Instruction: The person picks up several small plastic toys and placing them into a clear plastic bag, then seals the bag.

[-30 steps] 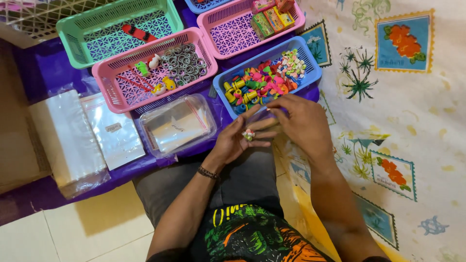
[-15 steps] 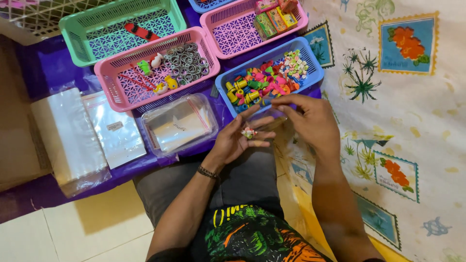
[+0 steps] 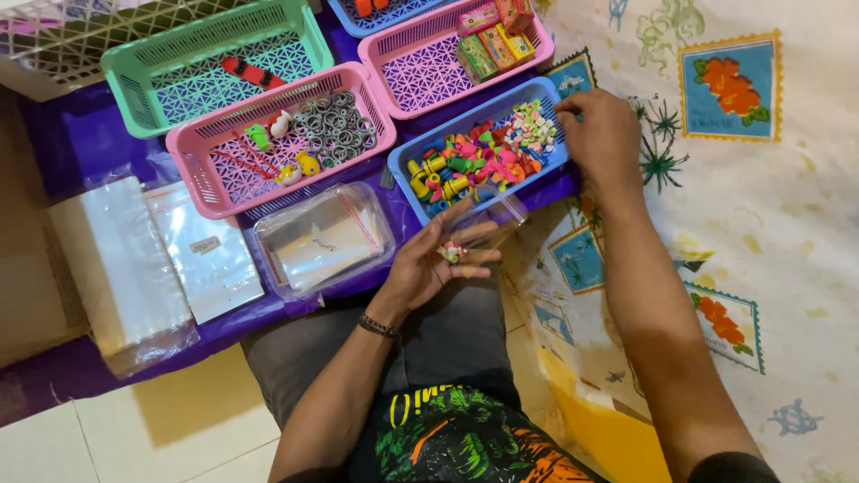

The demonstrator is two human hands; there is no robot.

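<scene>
Cupping a few small coloured beads (image 3: pixel 451 252) in the open palm of the left hand (image 3: pixel 429 264), fingers spread and slightly curled, just above the lap. Reaching with the right hand (image 3: pixel 601 136) over the far right corner of the blue basket (image 3: pixel 407 170), fingertips dipping into the pile of bright beads and charms (image 3: pixel 479 161); cannot tell whether pinching anything. Clear small bag (image 3: pixel 501 213) lying between the left hand and the blue basket. Left of the left hand, a clear plastic tub (image 3: pixel 322 237) with packets inside, and further left a stack of clear bags (image 3: pixel 125 259) on purple cloth (image 3: pixel 80 143). Beyond, a pink basket (image 3: pixel 192 170) with rings, a green basket (image 3: pixel 125 76), another pink basket (image 3: pixel 420 80) with small boxes. Under the right arm, a patterned sheet (image 3: pixel 787 224).
</scene>
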